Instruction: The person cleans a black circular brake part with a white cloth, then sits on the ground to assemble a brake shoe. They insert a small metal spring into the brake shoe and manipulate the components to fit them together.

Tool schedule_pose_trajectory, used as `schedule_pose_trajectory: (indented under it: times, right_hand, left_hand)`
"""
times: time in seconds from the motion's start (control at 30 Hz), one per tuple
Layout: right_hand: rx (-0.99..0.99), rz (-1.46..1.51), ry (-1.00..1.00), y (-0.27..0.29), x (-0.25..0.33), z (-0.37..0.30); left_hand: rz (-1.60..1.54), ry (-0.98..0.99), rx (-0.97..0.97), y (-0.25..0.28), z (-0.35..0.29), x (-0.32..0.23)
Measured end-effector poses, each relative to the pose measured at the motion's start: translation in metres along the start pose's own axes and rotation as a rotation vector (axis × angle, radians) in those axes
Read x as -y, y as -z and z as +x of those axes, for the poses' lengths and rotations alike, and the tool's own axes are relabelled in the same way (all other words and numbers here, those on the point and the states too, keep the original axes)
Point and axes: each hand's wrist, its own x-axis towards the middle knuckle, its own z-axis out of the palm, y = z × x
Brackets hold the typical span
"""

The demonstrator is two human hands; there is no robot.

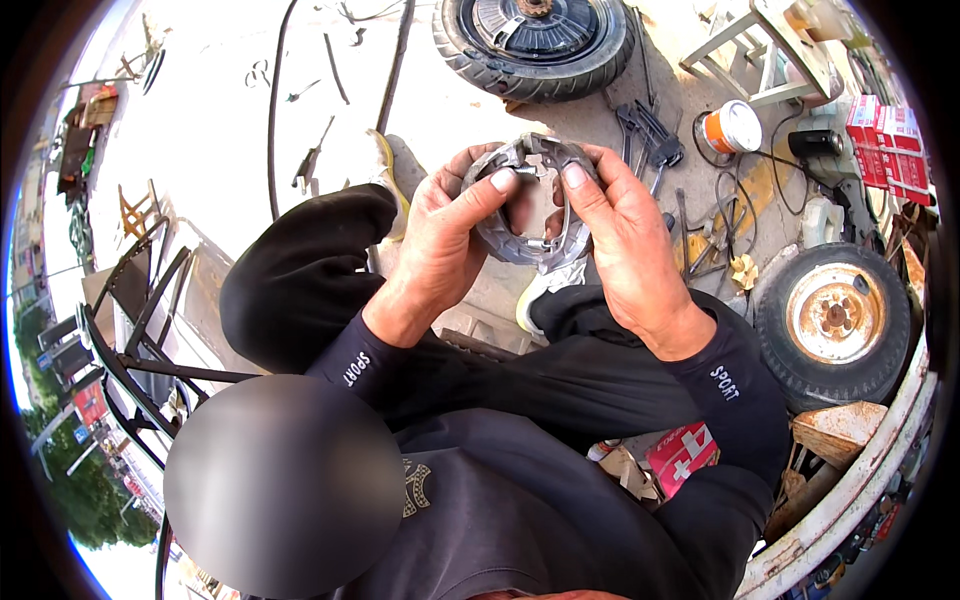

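Note:
Both of my hands hold a pair of grey metal brake shoes (545, 250), set together as a ring with an open middle, above the ground between my knees. My left hand (440, 222) grips the ring's left side, its thumb pressed on the upper inner edge. On the opposite side my right hand (635, 240) has its thumb on the top and its fingers curled behind. Some fingertips show through the ring's opening. Beyond the hands lies a hub-motor wheel (535, 40) with a black tyre, flat on the ground.
Pliers (655, 135) and other tools lie right of the ring. A white-and-orange tub (733, 128), a black can (815, 143) and red boxes (888, 148) stand farther right. A rusty-rimmed wheel (835, 315) is at the right. A screwdriver (313, 155) and black cable (275, 110) lie left.

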Motion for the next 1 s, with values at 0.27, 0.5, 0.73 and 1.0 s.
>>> schedule_pose_trajectory:
  times: [0.27,0.5,0.73,1.0]
  right_hand:
    - [0.034,0.092,-0.028,0.0003,-0.0012,0.0]
    - [0.024,0.177,-0.021,-0.0044,-0.0016,-0.0033]
    - [0.039,0.234,-0.047,-0.0053,-0.0037,-0.0049]
    - [0.063,0.23,-0.079,-0.0042,-0.001,-0.0064]
  left_hand:
    - [-0.11,0.06,0.009,-0.0003,-0.0013,0.0003]
    - [-0.152,0.046,-0.034,-0.0039,-0.0014,0.0002]
    - [-0.118,0.092,-0.018,-0.001,0.0003,0.0017]
    - [-0.214,0.132,0.044,-0.0002,0.0004,0.0005]
